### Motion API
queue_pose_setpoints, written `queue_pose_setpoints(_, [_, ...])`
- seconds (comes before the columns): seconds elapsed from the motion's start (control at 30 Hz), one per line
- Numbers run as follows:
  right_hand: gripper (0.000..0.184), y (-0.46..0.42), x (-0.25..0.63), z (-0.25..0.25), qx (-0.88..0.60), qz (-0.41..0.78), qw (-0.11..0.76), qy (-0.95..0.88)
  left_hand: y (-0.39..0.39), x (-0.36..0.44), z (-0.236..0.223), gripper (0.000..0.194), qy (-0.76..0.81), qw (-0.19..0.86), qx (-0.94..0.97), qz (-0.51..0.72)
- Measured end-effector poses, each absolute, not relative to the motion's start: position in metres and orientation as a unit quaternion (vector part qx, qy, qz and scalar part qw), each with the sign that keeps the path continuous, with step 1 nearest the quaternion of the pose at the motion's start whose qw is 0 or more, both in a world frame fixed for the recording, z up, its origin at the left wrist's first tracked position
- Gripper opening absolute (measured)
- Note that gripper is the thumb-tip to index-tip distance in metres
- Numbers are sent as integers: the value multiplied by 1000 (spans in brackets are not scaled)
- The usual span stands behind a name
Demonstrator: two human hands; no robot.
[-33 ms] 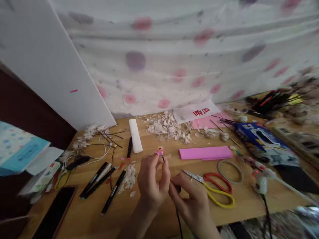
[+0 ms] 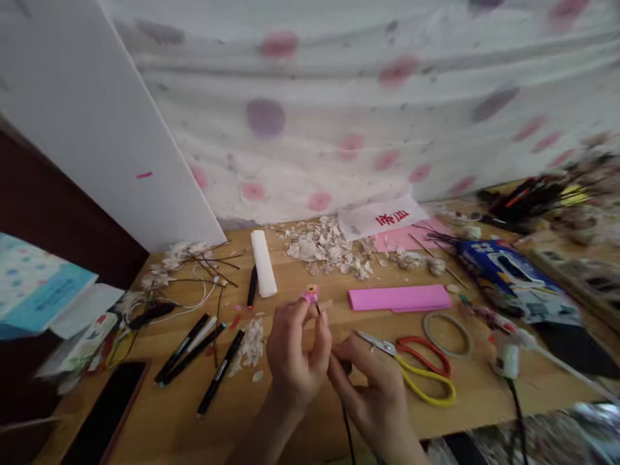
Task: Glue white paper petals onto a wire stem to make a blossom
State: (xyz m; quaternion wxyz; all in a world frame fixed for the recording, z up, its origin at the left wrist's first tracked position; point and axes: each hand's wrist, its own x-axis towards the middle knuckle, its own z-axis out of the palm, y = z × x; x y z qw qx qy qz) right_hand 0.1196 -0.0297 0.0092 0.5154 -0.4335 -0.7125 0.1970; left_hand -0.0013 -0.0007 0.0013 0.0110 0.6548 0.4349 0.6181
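My left hand (image 2: 298, 352) pinches a small pink flower (image 2: 311, 294) with a yellowish centre, on a short dark stem (image 2: 318, 309). The bloom stands just above the fingertips. Close against it on the right, my right hand (image 2: 371, 384) is closed, thumb and finger pressed together on a thin dark strip (image 2: 349, 433) that hangs below. Fingers hide most of what lies between the two hands. Scissors (image 2: 416, 365) with red and yellow handles lie just right of my right hand, blades slightly apart. A folded pink paper strip (image 2: 400, 298) lies beyond.
Loose pale petals (image 2: 332, 248) are heaped at the back beside a white paper roll (image 2: 264, 263). Several black pens (image 2: 220, 373) and a phone (image 2: 106, 413) lie left. On the right are a ring (image 2: 446, 334), a glue gun (image 2: 506, 352) and a blue packet (image 2: 513, 274).
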Motion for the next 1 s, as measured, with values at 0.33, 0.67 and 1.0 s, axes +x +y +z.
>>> queue_pose_setpoints(0.33, [12,-22,133,27,-393,212,477,-757,-9,-10,6,38,435,166,593,657])
queue_pose_setpoints(0.67, [49,-15,134,50,-340,80,451,-821,-16,-19,28,22,449,4,669,592])
queue_pose_setpoints(1.0, [45,-12,137,50,-370,84,454,-806,-19,-16,24,24,408,15,700,586])
